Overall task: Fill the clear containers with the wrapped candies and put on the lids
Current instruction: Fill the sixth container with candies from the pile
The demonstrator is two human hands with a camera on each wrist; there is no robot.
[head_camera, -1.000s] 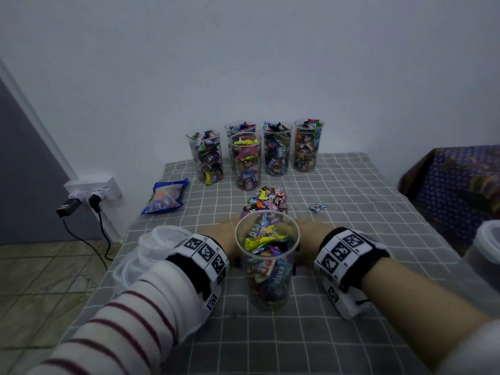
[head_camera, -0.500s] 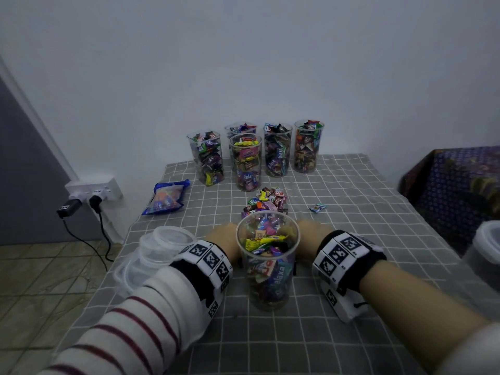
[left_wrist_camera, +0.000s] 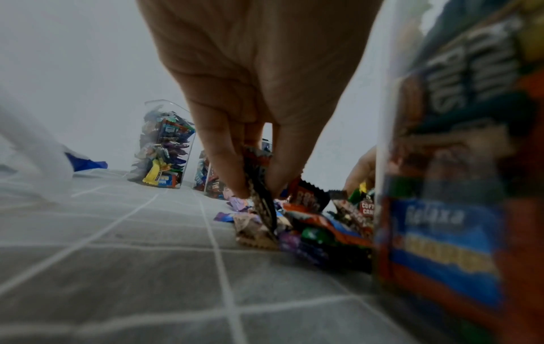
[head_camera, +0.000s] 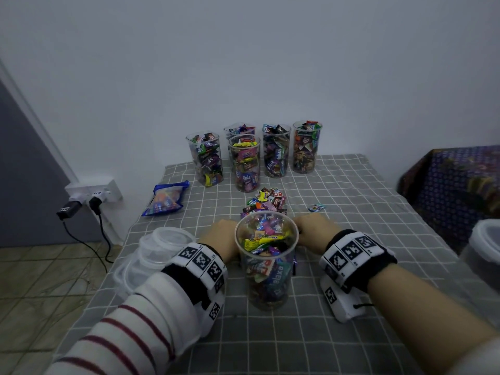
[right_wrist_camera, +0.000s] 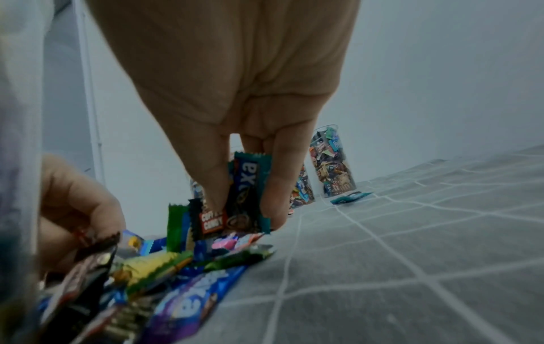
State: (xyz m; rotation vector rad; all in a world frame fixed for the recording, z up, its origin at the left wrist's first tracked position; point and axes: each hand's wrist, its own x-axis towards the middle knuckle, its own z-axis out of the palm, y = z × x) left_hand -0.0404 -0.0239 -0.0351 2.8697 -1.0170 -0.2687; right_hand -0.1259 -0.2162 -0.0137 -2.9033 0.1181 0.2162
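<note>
Grey tablecloth point(head_camera: 338, 201) with white grid lines, white sleeve point(head_camera: 130, 331) with dark red stripes, black-and-white checker-marked wristbands point(head_camera: 351, 253), blue snack bag point(head_camera: 166, 198), multicoloured candy wrappers point(head_camera: 266, 203), teal wrapper point(right_wrist_camera: 250, 193)

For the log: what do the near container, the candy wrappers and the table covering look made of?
Near container: clear, smooth, likely plastic; candies show through its wall. Candy wrappers: thin printed film, probably plastic or foil, with zigzag edges and some sheen. Table covering: seemingly matte grey checked fabric; it drapes over the edge.
</note>
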